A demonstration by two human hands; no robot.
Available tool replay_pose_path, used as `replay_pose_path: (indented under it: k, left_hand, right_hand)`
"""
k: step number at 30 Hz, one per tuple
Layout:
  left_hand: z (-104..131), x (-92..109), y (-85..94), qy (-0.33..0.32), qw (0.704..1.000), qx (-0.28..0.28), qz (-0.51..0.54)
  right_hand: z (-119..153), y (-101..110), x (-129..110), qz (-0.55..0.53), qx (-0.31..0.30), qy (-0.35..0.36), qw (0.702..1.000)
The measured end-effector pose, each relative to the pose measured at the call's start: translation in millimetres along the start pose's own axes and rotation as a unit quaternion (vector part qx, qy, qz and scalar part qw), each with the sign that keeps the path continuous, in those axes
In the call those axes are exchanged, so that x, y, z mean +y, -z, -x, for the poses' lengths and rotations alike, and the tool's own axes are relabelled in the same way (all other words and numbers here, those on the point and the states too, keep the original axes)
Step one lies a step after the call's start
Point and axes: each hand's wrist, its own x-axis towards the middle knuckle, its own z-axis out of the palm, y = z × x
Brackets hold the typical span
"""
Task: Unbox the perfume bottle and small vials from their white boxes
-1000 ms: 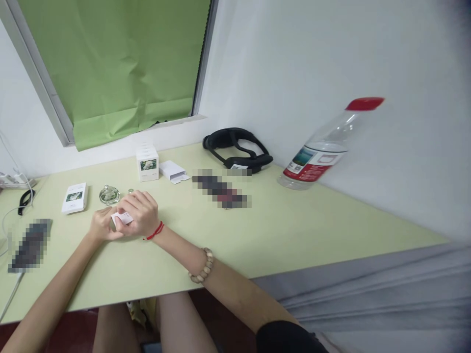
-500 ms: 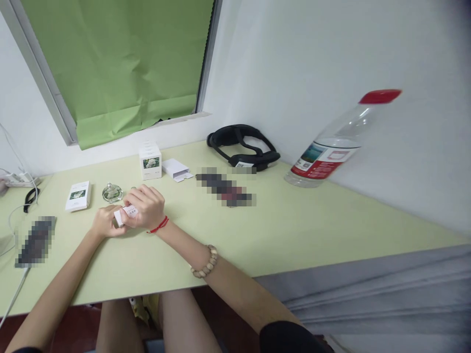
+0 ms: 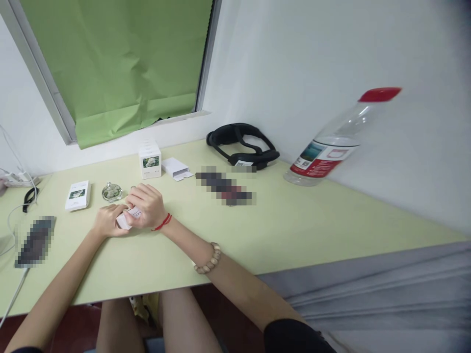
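Observation:
Between my two hands is a small white box [image 3: 124,223] with printing on its side, partly covered by fingers. My left hand [image 3: 109,220] grips its left end. Over its right end and top, my right hand [image 3: 147,205] is closed, with a red string at the wrist. Just beyond the hands lies a round glass bottle [image 3: 112,192]. A flat white box [image 3: 78,195] with a flower picture is to its left. Farther back stand white boxes [image 3: 150,164] with the same picture, and beside them an opened white carton [image 3: 177,168] lies on its side.
On the pale table [image 3: 279,230] are a black headset [image 3: 245,147], a blurred-out dark object [image 3: 224,186] and a tall water bottle [image 3: 322,154] with a red cap. At left lie a blurred phone-like object [image 3: 36,241] with a cable, a black band [image 3: 30,197] and a power strip [image 3: 18,179].
The small white box has turned slightly in my hands, and more of its end face shows. My right hand has shifted a little; both hands keep their hold.

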Motion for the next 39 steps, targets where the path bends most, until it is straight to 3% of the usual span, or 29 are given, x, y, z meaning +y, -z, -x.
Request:
replay_pose_path:
  k: [7, 12, 18, 28, 39]
  left_hand:
    - [-5.1, 4.3, 6.5, -0.073, 0.994, 0.081, 0.026]
    - [-4.4, 4.5, 6.4, -0.077, 0.994, 0.077, 0.013]
    - [-5.1, 5.2, 7.0, -0.088, 0.992, 0.08, 0.033]
    - [-0.1, 1.7, 1.5, -0.066, 0.996, 0.055, 0.008]
    - [1.0, 1.1, -0.1, -0.032, 0.995, 0.092, -0.029]
  right_hand:
    - [6.9, -6.4, -4.3, -0.046, 0.017, 0.014, 0.999]
    - [9.8, -8.3, -6.5, -0.057, -0.011, 0.004, 0.998]
    - [10.0, -7.9, -6.0, -0.076, 0.013, 0.011, 0.997]
    - [12.4, -9.2, -7.3, -0.043, -0.005, 0.002, 0.999]
    - [3.3, -5.4, -11.6, -0.091, 0.083, -0.04, 0.992]
